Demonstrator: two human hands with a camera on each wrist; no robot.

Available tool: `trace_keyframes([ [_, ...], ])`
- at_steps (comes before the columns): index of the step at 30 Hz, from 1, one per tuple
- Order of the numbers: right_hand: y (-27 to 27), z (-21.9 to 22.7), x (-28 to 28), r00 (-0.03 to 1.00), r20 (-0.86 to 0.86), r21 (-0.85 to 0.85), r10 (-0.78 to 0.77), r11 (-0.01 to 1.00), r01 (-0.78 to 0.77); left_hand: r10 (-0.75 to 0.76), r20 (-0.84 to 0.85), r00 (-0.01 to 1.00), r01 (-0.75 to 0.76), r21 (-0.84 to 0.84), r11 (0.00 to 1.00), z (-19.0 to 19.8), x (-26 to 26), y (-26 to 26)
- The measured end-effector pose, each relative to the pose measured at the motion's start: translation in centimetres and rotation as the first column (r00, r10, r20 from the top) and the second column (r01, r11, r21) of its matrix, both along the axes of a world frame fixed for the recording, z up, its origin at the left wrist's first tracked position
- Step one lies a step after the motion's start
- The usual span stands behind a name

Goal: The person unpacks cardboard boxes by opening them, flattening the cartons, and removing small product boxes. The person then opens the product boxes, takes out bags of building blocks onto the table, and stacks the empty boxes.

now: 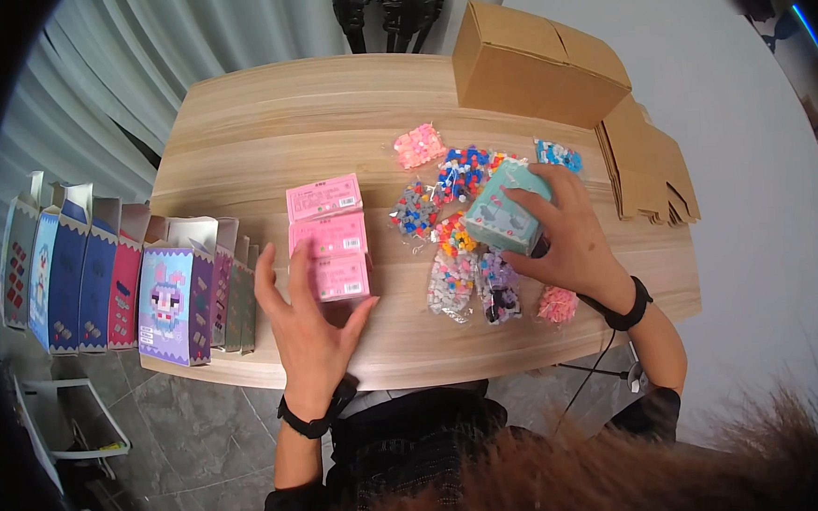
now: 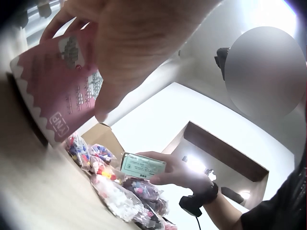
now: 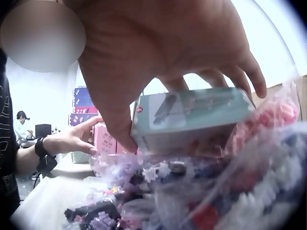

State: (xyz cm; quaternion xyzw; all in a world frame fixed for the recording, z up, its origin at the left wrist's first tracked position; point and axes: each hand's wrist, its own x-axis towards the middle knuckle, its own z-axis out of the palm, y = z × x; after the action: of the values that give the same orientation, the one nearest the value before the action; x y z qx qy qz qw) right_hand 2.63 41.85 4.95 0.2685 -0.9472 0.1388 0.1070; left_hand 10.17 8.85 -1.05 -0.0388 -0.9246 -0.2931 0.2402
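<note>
In the head view three small pink boxes (image 1: pixel 337 236) stand in a row on the table. My left hand (image 1: pixel 312 332) is at the nearest one, its fingers and thumb spread apart, one finger reaching over the box's left side. In the left wrist view the thumb lies across the near edge of that pink box (image 2: pixel 57 86). My right hand (image 1: pixel 572 236) grips a teal box (image 1: pixel 509 207) between thumb and fingers, over clear bags of small building bricks (image 1: pixel 465 172). The right wrist view shows the teal box (image 3: pixel 192 120) low above bagged bricks (image 3: pixel 144 191).
Opened, colourful boxes (image 1: pixel 176 302) stand in a row along the left edge. A large cardboard carton (image 1: pixel 542 65) stands at the back right, with flattened cardboard (image 1: pixel 645 166) beside it. A small bag of pink bricks (image 1: pixel 557 304) lies near the right wrist.
</note>
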Motion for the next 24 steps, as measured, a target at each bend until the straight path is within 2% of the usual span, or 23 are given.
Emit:
trace_keyframes([
  [1,0.0,0.1,0.3,1.0,0.002,0.003,-0.004,1.0,0.004,-0.004,0.002,1.0,0.004,0.003,1.0,-0.2,0.4,-0.2],
  [3,-0.1,0.5,1.4,0.993,-0.115,-0.119,0.007,0.993,-0.021,0.014,-0.122,0.992,-0.015,-0.007,1.0,-0.7,1.0,-0.4],
  [4,-0.2,0.5,2.0,0.994,-0.112,-0.116,0.004,0.993,-0.017,0.016,-0.171,0.985,-0.018,-0.008,1.0,-0.8,1.3,-0.4],
  [5,-0.4,0.4,2.8,0.99,-0.143,-0.142,0.006,0.989,-0.026,0.014,-0.167,0.986,-0.015,-0.007,1.0,-0.8,1.7,-0.3],
  [7,-1.1,0.2,4.4,0.985,-0.17,-0.17,0.012,0.985,-0.042,-0.034,-0.324,0.945,0.007,-0.083,0.997,-0.8,2.9,-0.2],
  [8,-1.6,0.3,5.2,0.987,-0.14,-0.192,0.082,0.975,-0.108,-0.101,-0.416,0.904,0.071,-0.088,0.994,-0.9,3.6,-0.2],
  [9,-2.1,0.4,5.9,0.982,-0.11,-0.219,0.153,0.96,-0.174,-0.098,-0.409,0.907,0.065,-0.093,0.994,-0.8,4.3,-0.2],
  [10,-2.5,0.5,6.4,0.97,-0.075,-0.245,0.23,0.939,-0.241,-0.307,-0.293,0.905,0.327,0.019,0.945,-0.5,5.1,-0.3],
  [11,-3.0,0.7,6.7,0.97,-0.067,-0.256,0.235,0.935,-0.245,-0.514,-0.2,0.834,0.545,0.162,0.823,0.0,5.7,-0.2],
  [12,-3.6,0.8,6.9,0.937,-0.006,-0.351,0.35,0.876,-0.33,-0.51,-0.188,0.839,0.538,0.159,0.828,0.9,5.9,0.4],
  [13,-4.1,0.8,7.1,0.885,0.039,-0.448,0.465,0.799,-0.4,-0.561,-0.005,0.828,0.436,0.636,0.637,2.0,5.8,1.4],
  [14,-4.7,0.7,6.8,0.832,0.051,-0.499,0.553,0.736,-0.458,-0.659,0.125,0.742,0.135,0.934,0.33,2.8,5.4,2.2],
  [15,-5.3,0.8,6.5,0.827,0.046,-0.508,0.56,0.726,-0.463,-0.683,0.051,0.729,0.032,0.994,0.108,3.0,5.0,2.8],
  [17,-6.4,1.5,5.6,0.646,0.092,-0.52,0.758,0.59,-0.618,-0.736,0.135,0.664,-0.115,0.99,0.079,3.7,4.1,1.8],
  [19,-7.2,1.6,4.9,0.612,0.089,-0.473,0.786,0.574,-0.669,-0.619,0.106,0.778,-0.058,0.994,0.097,3.5,4.4,1.0],
  [21,-8.8,1.1,4.6,0.774,-0.027,-0.548,0.633,0.638,-0.541,-0.403,-0.046,0.914,0.085,0.993,0.079,3.6,5.1,0.9],
  [22,-9.4,0.8,4.5,0.81,-0.01,-0.61,0.586,0.638,-0.47,-0.272,-0.034,0.962,0.061,0.994,0.09,3.7,5.4,0.8],
  [23,-9.8,0.8,4.2,0.801,-0.023,-0.616,0.598,0.623,-0.482,-0.259,-0.036,0.965,0.065,0.992,0.105,3.5,5.7,0.8],
  [24,-9.9,0.9,4.0,0.738,0.192,-0.689,0.647,0.625,-0.368,-0.125,-0.085,0.989,0.104,0.982,0.155,3.0,5.9,0.8],
])
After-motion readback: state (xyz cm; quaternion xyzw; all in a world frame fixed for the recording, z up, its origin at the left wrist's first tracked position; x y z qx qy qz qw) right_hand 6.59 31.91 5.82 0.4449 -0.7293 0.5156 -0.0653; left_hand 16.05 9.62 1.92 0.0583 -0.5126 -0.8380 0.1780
